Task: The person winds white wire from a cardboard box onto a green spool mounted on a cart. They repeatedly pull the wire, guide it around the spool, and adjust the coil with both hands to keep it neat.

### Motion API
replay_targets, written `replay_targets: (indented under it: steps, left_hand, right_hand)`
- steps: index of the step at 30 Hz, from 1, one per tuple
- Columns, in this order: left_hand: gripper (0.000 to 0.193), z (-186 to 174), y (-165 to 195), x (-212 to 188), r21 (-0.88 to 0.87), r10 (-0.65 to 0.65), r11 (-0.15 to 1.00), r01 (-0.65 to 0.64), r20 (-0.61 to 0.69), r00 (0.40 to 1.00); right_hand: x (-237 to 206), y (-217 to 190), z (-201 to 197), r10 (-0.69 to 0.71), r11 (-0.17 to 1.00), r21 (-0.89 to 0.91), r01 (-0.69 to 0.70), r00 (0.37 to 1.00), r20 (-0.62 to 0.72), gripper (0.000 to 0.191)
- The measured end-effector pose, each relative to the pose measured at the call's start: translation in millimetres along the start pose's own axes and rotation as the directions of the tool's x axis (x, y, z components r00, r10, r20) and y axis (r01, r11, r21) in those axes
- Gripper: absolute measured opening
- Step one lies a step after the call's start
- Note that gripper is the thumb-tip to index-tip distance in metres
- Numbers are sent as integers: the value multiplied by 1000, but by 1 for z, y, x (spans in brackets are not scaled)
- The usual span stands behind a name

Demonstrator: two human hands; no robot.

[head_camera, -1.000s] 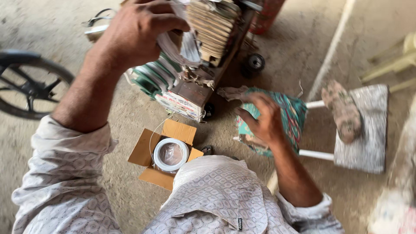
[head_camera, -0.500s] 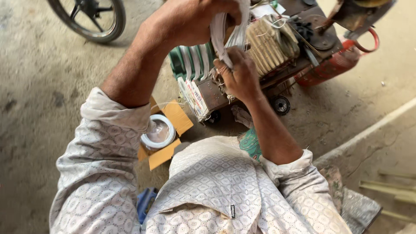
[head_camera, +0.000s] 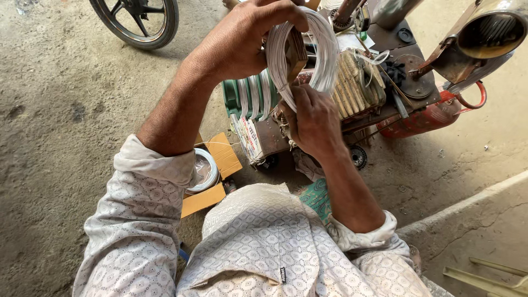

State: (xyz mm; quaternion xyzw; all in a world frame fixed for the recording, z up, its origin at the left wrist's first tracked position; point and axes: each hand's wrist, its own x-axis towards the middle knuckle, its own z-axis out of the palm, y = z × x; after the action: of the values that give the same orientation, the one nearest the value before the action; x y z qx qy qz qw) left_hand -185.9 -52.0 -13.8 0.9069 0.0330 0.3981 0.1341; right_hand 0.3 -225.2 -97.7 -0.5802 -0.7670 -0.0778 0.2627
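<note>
My left hand (head_camera: 247, 41) grips the top of a loop of white wire (head_camera: 324, 47) wound around a small wooden block (head_camera: 295, 50). My right hand (head_camera: 313, 118) pinches the lower strands of the same white coil from below. Both hands are raised in front of a small wheeled winding machine (head_camera: 379, 82) with a rack of wooden formers. Green grooved formers wound with white wire (head_camera: 250, 96) sit just behind my hands.
An open cardboard box (head_camera: 220, 165) holding a spool of white wire (head_camera: 203, 170) lies on the concrete floor by my left arm. A motorcycle wheel (head_camera: 137, 19) stands at the top left. A red cylinder (head_camera: 429, 118) and a metal pipe (head_camera: 484, 33) are on the right.
The view has swung left and closer. My right hand has come up from a patterned cloth to the wire coil, which my left hand has kept hold of.
</note>
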Motion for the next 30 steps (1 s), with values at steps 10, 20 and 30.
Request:
replay_targets:
  steps: [10,20,30]
  left_hand:
    - [35,4,-31,7,-499,-100,858,120,68,993]
    - [45,15,-40,7,-674,-117,719,173,129,985]
    - [59,-1,-31,23,-633,-58,744,212,255,965]
  right_hand:
    - [6,-18,-29,113,993,-49,-112,994,13,41]
    - [8,-29,-12,190,976,123,-180,979,-77,35]
    - [9,-36,-3,280,953,151,-261,952,-122,21]
